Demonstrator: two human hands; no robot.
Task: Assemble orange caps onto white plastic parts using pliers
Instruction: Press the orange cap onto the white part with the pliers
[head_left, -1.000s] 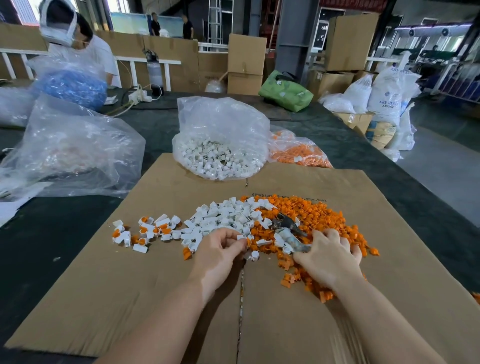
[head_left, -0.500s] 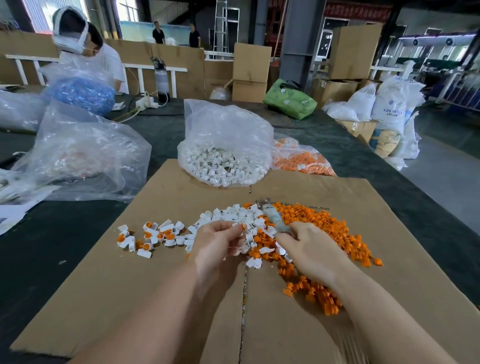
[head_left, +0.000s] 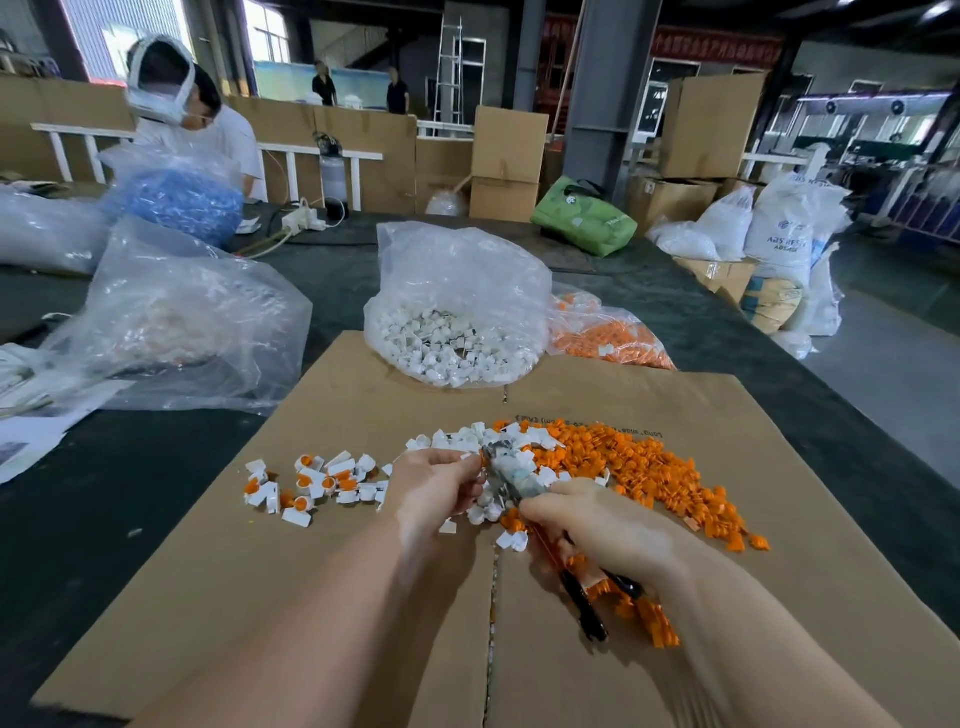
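Over a cardboard sheet (head_left: 311, 571), the right hand (head_left: 608, 530) grips pliers (head_left: 511, 475); the left hand (head_left: 436, 488) pinches a white part at their tip.

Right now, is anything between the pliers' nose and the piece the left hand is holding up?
Nothing visible does. The left hand pinches a small piece at its fingertips, right at the nose of the pliers that the right hand grips. The piece itself is too blurred to identify.
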